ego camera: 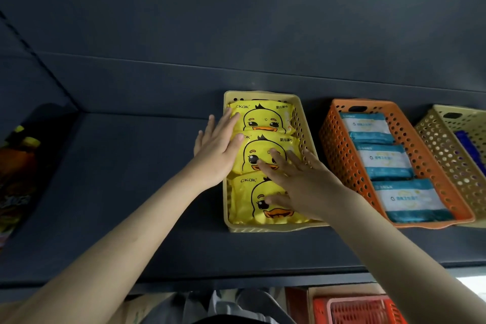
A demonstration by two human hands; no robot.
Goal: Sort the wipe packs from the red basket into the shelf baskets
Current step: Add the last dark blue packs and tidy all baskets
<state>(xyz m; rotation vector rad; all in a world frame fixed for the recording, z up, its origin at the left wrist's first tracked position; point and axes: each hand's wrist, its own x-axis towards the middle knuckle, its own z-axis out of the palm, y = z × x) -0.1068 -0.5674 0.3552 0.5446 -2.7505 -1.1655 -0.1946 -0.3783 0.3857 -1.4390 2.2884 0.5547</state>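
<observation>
Dark shelf (131, 166), frame centre: left hand (218, 150) and right hand (294, 179), both flat and unclenched, are pressing duck wipe packs (263, 118) level in the yellow basket (299, 123).

red basket (357, 309) cut off by bottom edge, contents can't tell. far-right basket (447, 144) cut by right edge, dark blue pack (466, 147) inside mostly hidden. right hand (297, 179) covers part of the middle duck pack (256, 155) and front duck pack (252, 202). left hand (218, 150) hides the yellow basket (263, 229) left wall. colourful stuff (15, 166) at left edge blurred, unidentifiable. blue pack labels (385, 159) too small to read.
</observation>
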